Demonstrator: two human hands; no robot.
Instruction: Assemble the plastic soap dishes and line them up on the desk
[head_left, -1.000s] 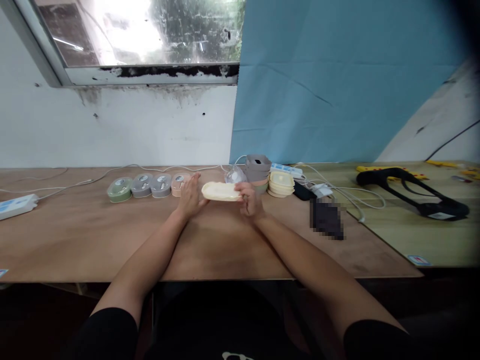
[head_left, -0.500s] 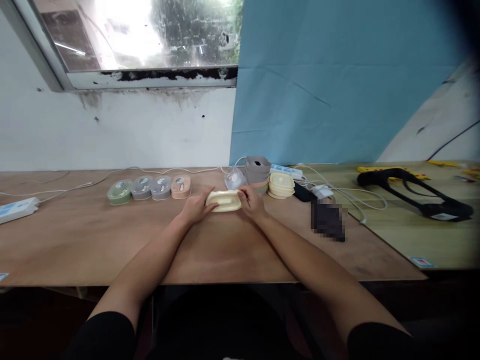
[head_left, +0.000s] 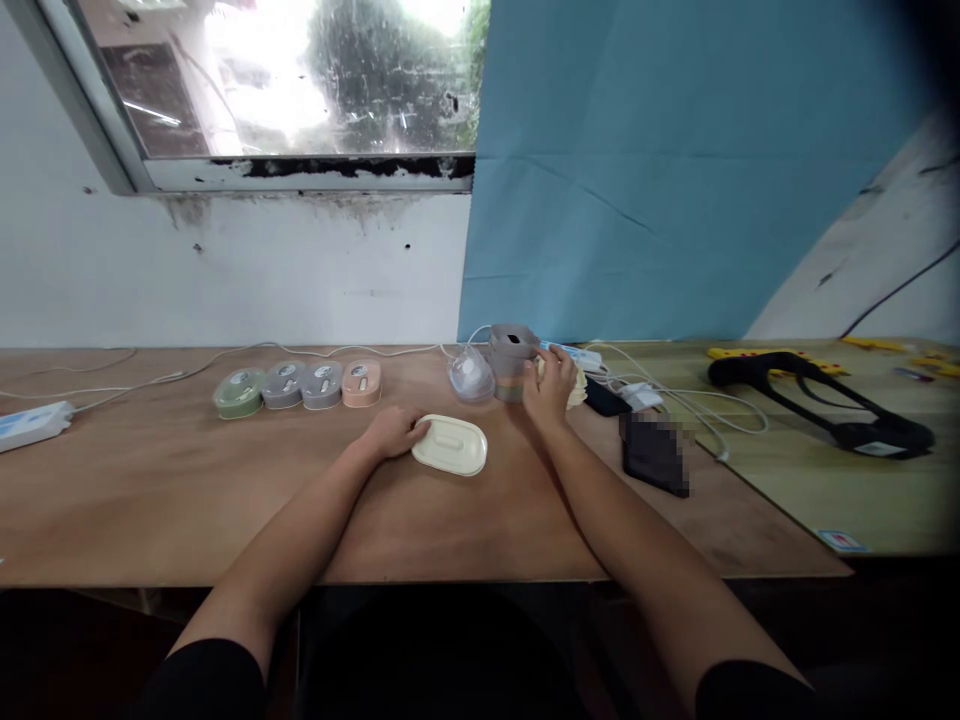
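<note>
My left hand (head_left: 394,432) is closed on the left end of a cream oval lid-like piece (head_left: 450,446), its thumb on the top face. The piece has a long raised bar in its middle. At the stack of similar cream pieces (head_left: 577,388) is my right hand (head_left: 551,388), thumb and fingers apart; it covers most of that stack. Just left of it stands a stack of grey bins (head_left: 511,345), with a peach and a greenish layer lower down. A clear plastic dome-like piece (head_left: 471,375) sits beside the bins.
A green, two grey and a peach oval case (head_left: 362,384) stand in a row at the back left. White power strips (head_left: 34,425) and cables lie along the back. A dark phone-like object (head_left: 654,455) and a black frame (head_left: 825,405) are at the right.
My right hand has let go of the cream piece and moved right to the cream stack. The piece, held in my left hand, is lower and nearer to me.
</note>
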